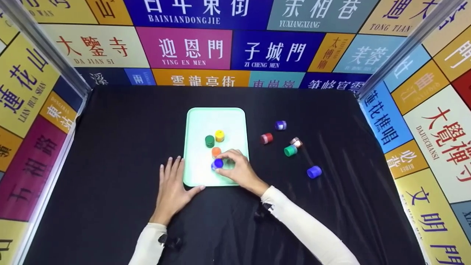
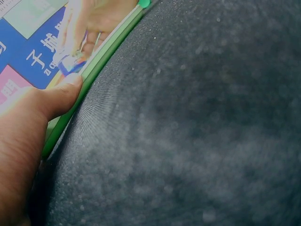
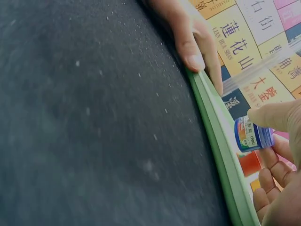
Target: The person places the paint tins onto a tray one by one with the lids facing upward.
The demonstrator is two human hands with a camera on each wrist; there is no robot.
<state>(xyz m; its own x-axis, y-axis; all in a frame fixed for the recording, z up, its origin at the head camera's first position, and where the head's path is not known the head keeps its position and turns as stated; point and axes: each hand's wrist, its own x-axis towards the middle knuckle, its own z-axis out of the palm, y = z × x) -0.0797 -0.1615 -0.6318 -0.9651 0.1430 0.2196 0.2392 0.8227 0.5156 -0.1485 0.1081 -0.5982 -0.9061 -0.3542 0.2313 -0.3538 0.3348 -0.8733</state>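
Observation:
A pale green tray (image 1: 197, 119) lies on the black cloth. My right hand (image 1: 241, 169) pinches a small blue paint jar (image 3: 247, 134) between thumb and fingers over the tray's lower part; its printed label shows in the right wrist view. Just beyond that jar is an orange jar (image 1: 216, 151), with a dark green jar (image 1: 209, 141) and a yellow jar (image 1: 219, 135) farther up the tray. At the tray's near left corner, my left hand (image 1: 172, 195) lies with straight fingers along the side and the thumb at the near rim.
Right of the tray, several more jars lie on the cloth: a violet one (image 1: 280, 125), a red one (image 1: 266, 138), a lighter green one (image 1: 290, 150) touching or close to a brownish one (image 1: 296, 142), and a blue one (image 1: 314, 172). Printed panels (image 1: 184, 49) enclose the table.

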